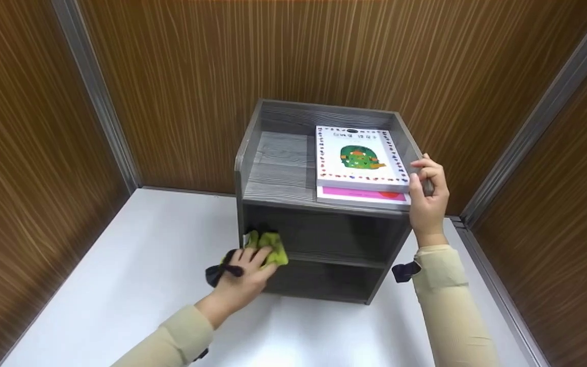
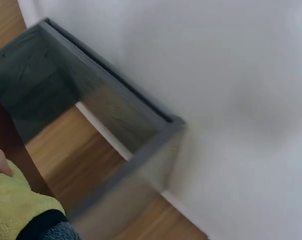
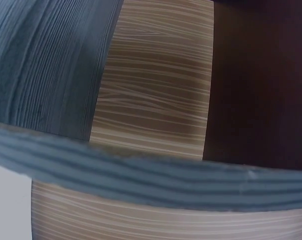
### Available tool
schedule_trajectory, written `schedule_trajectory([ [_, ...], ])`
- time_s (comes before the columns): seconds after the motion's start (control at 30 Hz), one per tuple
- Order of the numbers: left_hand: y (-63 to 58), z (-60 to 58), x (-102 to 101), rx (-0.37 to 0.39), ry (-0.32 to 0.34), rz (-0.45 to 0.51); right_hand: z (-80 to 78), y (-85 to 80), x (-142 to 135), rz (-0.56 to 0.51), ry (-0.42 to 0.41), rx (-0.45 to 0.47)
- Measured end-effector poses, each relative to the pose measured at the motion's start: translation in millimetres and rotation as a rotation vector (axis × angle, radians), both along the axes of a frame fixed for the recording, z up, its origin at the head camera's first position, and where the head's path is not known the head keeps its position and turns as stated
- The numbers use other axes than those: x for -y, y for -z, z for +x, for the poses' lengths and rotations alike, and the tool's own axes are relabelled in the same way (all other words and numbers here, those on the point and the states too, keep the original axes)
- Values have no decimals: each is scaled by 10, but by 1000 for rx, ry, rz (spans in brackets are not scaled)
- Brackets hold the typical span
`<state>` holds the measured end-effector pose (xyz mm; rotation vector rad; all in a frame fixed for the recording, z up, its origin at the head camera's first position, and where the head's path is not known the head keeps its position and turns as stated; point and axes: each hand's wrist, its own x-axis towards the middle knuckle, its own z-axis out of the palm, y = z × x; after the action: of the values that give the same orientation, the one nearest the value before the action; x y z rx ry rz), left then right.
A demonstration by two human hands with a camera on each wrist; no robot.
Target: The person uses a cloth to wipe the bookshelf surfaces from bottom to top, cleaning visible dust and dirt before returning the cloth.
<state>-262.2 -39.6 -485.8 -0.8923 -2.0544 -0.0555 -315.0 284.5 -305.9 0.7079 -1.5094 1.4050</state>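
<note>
A small grey wood-grain shelf unit (image 1: 281, 176) stands against the back wall. My left hand (image 1: 245, 278) holds a yellow-green cloth (image 1: 277, 251) with dark parts, at the left side of the upper front opening. That yellow cloth (image 2: 16, 207) also shows in the left wrist view, with a bit of a finger on it. Up at the right side panel, my right hand (image 1: 430, 199) grips the front edge, thumb on the inner side. The right wrist view shows a striped grey board edge (image 3: 156, 177) but no hand.
Two books lie stacked on the right of the top board: a white one with a green picture (image 1: 359, 155) over one with a pink cover (image 1: 349, 194). Below are two open compartments split by a shelf board (image 1: 334, 261). White floor (image 1: 171, 229) and brown wood-grain walls (image 1: 171, 76) surround the unit.
</note>
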Motion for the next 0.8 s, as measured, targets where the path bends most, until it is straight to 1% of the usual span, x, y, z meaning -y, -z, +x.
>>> schedule_trajectory([
  [0.03, 28, 13, 42, -24, 25, -18, 2, 2, -2, 3, 4, 5],
  [0.1, 103, 40, 112, -54, 76, -97, 8, 6, -11, 9, 13, 16],
  [0.13, 146, 52, 140, -44, 94, -147, 11, 6, -19, 12, 20, 20],
  [0.17, 193, 61, 159, -19, 92, -205, 13, 3, -28, 11, 24, 23],
  [0.2, 243, 69, 173, 24, 74, -270, 16, 0, -36, 9, 32, 25],
  [0.23, 295, 78, 183, 73, 29, -348, 19, -4, -43, 6, 41, 31],
  [0.27, 350, 88, 189, 125, -34, -434, 20, -7, -47, 4, 46, 34],
  [0.37, 498, 134, 187, 295, -242, -680, 16, -7, -42, 13, 48, 37],
  [0.43, 569, 167, 169, 375, -332, -797, 16, 1, -26, 21, 39, 48],
  [0.47, 591, 177, 150, 398, -359, -834, 15, 5, -19, 25, 35, 48],
  [0.53, 617, 171, 94, 402, -384, -863, 15, 9, -10, 21, 32, 47],
  [0.67, 651, 111, -70, 353, -396, -870, 28, 2, -10, 16, 43, 43],
  [0.73, 688, 95, -168, 344, -392, -863, 34, 2, -12, 21, 46, 54],
  [0.8, 738, 95, -286, 344, -388, -824, 43, 6, -13, 31, 45, 62],
])
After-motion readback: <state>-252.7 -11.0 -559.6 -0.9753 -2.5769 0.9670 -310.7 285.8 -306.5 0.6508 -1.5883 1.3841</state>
